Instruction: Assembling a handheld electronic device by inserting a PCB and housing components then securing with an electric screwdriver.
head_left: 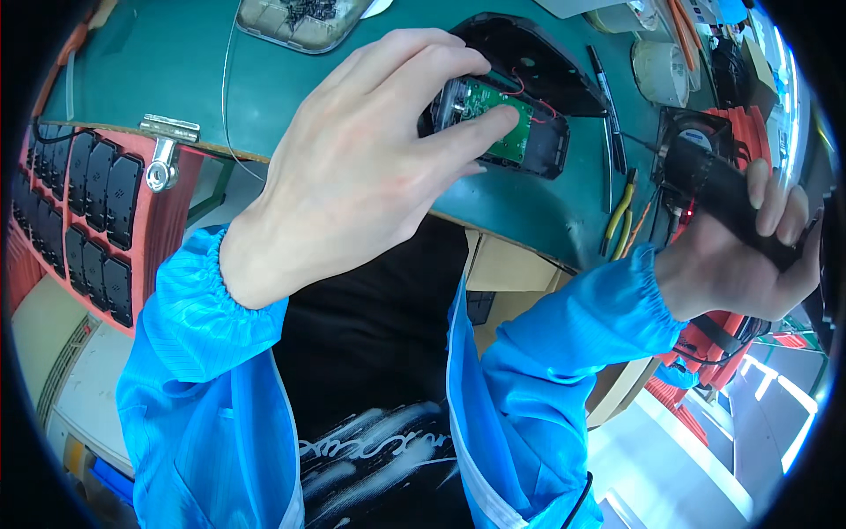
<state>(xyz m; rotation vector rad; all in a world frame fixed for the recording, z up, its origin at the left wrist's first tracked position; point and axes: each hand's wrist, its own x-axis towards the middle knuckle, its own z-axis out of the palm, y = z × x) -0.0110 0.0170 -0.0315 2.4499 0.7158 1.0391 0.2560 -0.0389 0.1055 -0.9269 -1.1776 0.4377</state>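
Observation:
My left hand grips a black plastic housing half, fingertips at its far left edge and thumb across the green circuit board inside it. Thin red wires run from the board to the black cover, which lies against the housing on its far side. Part of the housing is hidden behind the hand. Over at the right, my right hand is wrapped round a dark electric screwdriver. Its thin bit points left, apart from the housing.
Pens and yellow-handled pliers lie right of the housing on the green mat. A tray of small dark screws sits at the far edge. Left, a metal clip grips the table edge beside red foam holding black parts.

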